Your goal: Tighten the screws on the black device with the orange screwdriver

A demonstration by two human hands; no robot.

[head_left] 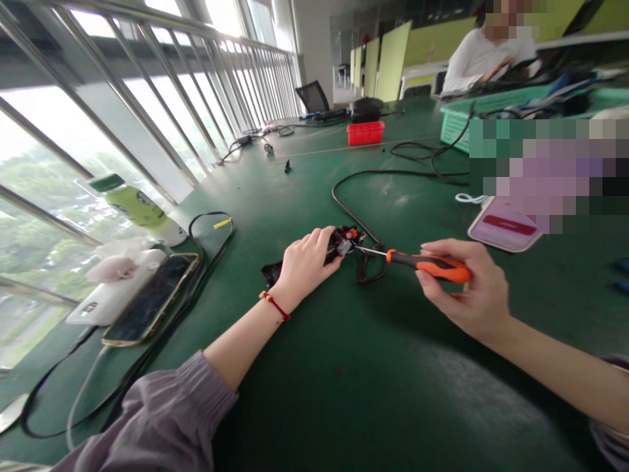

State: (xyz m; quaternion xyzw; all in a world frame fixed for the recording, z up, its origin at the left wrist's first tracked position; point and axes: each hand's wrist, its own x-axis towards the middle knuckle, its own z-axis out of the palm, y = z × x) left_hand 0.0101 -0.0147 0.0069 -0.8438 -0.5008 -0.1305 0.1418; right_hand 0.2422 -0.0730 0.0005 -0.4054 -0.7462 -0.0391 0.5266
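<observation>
Gripping device (344, 247) and screwdriver (422, 263)

Clamps left hand (304, 262) around device on table (304, 406), near the middle; grips screwdriver in right hand (476, 292), with tip right by device's exposed parts. See cables (565, 98) heaped in a green basket (455, 124) at far right, and a red bin (365, 134) to its left, contents too small to tell. Find a bottle (142, 210) beside the railing (130, 98) along the left edge. Have room to move between the forearms, with a cord (393, 172) looping beyond device

bright windows (226, 16), metal railing (196, 31), green partitions (394, 60)
</observation>
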